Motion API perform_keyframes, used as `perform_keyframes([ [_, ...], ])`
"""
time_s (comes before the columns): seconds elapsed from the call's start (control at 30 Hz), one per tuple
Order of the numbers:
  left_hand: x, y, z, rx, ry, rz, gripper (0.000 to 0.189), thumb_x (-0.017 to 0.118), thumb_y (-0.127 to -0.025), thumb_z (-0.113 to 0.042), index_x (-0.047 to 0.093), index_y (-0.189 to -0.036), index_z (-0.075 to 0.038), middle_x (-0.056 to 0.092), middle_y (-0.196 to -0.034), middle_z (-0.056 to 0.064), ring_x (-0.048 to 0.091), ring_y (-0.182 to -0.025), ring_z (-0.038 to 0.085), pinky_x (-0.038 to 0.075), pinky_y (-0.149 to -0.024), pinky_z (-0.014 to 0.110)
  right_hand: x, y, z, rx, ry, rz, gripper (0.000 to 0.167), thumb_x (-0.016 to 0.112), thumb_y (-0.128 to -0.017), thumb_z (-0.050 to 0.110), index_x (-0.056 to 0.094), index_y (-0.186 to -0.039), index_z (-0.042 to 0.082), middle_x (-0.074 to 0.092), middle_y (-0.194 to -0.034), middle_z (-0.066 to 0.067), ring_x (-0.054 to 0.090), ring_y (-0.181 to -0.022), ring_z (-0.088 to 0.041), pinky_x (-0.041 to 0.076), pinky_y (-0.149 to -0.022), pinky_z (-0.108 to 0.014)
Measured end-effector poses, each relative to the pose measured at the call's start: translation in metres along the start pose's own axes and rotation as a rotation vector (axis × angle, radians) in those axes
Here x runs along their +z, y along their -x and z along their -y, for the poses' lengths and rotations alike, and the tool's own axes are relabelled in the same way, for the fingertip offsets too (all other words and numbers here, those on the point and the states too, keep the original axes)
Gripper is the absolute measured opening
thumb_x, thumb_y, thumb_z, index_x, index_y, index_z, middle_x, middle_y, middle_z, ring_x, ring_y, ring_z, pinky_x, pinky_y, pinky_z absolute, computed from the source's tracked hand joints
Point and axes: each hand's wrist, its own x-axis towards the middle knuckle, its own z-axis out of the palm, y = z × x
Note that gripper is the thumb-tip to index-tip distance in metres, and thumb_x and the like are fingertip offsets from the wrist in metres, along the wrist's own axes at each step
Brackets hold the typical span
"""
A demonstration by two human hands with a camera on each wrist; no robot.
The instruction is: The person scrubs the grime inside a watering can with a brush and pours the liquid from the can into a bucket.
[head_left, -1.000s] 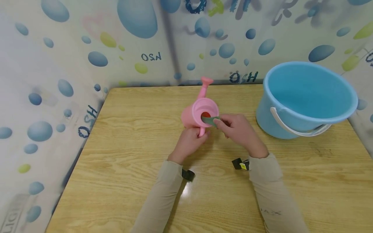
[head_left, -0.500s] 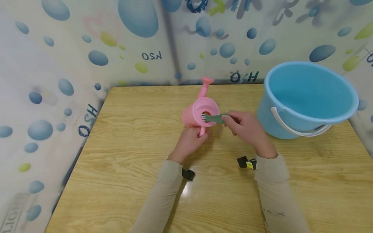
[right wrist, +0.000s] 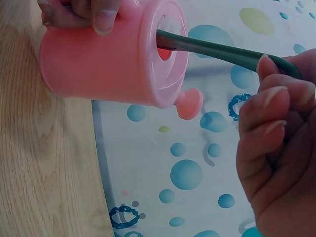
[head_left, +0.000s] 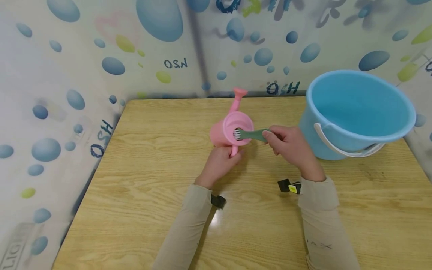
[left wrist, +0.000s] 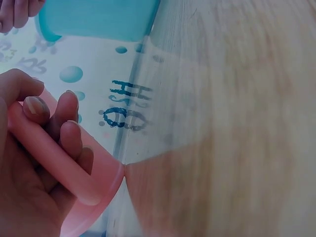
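Left hand (head_left: 219, 165) grips can (head_left: 218, 135) by its handle (head_left: 234, 151), can just beyond that grip; right hand (head_left: 293, 147) pinches brush (head_left: 253, 135) near its end, bristles (head_left: 237, 134) left of the pinch, in can's mouth (head_left: 239, 119); better hold can steady and brush straight, so bristles don't snag there

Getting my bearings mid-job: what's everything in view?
watering can: 1, pink, centre of head view
unclear item: 1, red, inside can
brush: 1, green, head in can's mouth
bucket: 1, blue, right of can
table: 1, light wood, underneath
backdrop: 1, white with blue and green spots, behind table
wrist gear: 2, black, one per wrist
sleeves: 2, beige, on forearms
left hand: 1, bare, gripping the can's handle
right hand: 1, bare, pinching brush
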Motion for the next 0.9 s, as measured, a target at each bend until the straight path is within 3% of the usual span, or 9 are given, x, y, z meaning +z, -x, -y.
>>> perform_keyframes([
  [0.2,0.0,0.001,0.0,-0.027,0.03,-0.004,0.037,0.055,-0.084,-0.037,0.05,-0.053,-0.017,0.039,-0.044,-0.01,0.032,-0.04,0.005,0.025,-0.037,0.022,0.013,-0.005,-0.018,-0.039,0.001,0.023,0.024,0.052,-0.089,0.031,0.056,-0.07,0.017,0.044,-0.049,0.004,0.034,-0.041,-0.014,0.027,-0.039,-0.028],
  [0.43,-0.001,0.0,-0.001,-0.051,0.076,-0.009,0.036,0.055,-0.084,-0.035,0.055,-0.054,-0.016,0.042,-0.044,-0.008,0.033,-0.04,0.006,0.025,-0.037,0.023,0.02,-0.006,-0.015,-0.017,-0.002,0.046,0.026,0.049,-0.089,0.038,0.053,-0.07,0.02,0.043,-0.048,0.003,0.034,-0.041,-0.016,0.028,-0.039,-0.029],
  [0.9,0.0,-0.001,-0.001,-0.035,0.056,0.011,0.038,0.056,-0.083,-0.032,0.05,-0.051,-0.015,0.044,-0.045,-0.008,0.034,-0.039,0.006,0.025,-0.037,0.022,0.029,-0.009,-0.016,-0.004,0.006,0.088,0.03,0.049,-0.09,0.036,0.051,-0.067,0.017,0.042,-0.047,0.002,0.037,-0.042,-0.015,0.029,-0.041,-0.03],
])
